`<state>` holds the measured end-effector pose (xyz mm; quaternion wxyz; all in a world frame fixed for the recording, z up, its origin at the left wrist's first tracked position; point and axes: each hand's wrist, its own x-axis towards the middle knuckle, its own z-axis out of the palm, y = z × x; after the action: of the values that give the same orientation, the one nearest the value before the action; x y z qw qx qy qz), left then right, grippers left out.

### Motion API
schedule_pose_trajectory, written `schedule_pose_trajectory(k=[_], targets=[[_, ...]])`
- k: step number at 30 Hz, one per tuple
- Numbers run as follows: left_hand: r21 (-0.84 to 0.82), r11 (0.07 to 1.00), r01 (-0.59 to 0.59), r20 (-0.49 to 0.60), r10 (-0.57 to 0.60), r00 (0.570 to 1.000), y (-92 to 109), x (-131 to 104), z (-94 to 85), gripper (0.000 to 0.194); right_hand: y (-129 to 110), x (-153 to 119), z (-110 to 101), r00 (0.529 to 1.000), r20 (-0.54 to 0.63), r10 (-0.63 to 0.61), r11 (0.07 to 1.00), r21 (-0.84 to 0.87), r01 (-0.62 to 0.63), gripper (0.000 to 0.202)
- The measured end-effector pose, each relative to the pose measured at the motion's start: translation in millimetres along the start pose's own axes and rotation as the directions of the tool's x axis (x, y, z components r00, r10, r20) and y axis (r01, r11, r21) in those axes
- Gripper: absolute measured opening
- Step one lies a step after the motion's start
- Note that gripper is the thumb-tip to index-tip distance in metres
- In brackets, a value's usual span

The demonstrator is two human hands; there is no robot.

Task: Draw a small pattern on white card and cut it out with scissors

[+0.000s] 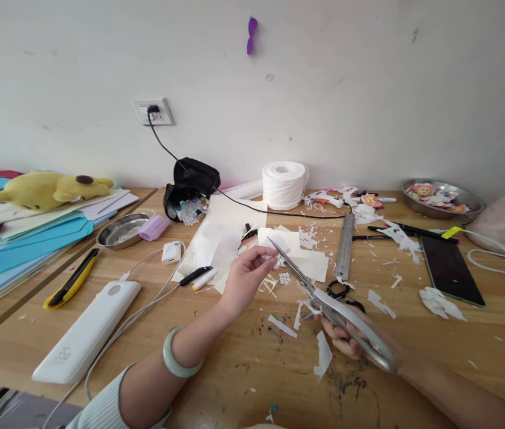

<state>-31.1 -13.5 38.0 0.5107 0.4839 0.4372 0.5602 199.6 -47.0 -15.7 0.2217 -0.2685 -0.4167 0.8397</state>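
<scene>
My left hand (248, 275) pinches a small piece of white paper (281, 243) between thumb and fingers above the desk's middle. In my right hand (346, 333) is a large pair of scissors with grey-white handles (362, 330), its blades (294, 271) pointing up and left to the paper. The blade tips lie close to my left fingertips; whether they touch the paper I cannot tell. A small cut-out with a drawn flower outline (285, 278) lies just below the blades. Around it are cream sheets (317, 265) and paper scraps (282, 326).
A steel ruler (345, 247), black-handled scissors (339, 291) and a phone (451, 269) lie to the right. Behind stand a white roll (284, 186) and a metal bowl (442, 205). Leftward are a power bank (89, 333) with cables, a yellow cutter (72, 279) and a pen pouch (196, 179).
</scene>
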Motion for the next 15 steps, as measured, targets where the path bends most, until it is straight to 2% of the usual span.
schedule_pose_trajectory(k=[6,12,15], targets=[[-0.007,1.000,0.012,0.005,-0.012,1.000,-0.4,0.1,0.4,0.015,2.4,1.8,-2.4,1.000,0.010,-0.001,1.000,-0.013,0.001,0.052],[0.002,1.000,0.021,-0.004,-0.021,1.000,-0.2,-0.6,1.1,0.018,2.5,7.6,1.6,0.991,-0.064,0.119,0.992,0.049,-0.116,0.047],[-0.001,1.000,0.024,0.005,-0.024,1.000,0.1,-0.9,1.5,0.018,3.4,7.4,2.3,0.994,-0.064,0.086,0.995,0.054,-0.083,0.046]])
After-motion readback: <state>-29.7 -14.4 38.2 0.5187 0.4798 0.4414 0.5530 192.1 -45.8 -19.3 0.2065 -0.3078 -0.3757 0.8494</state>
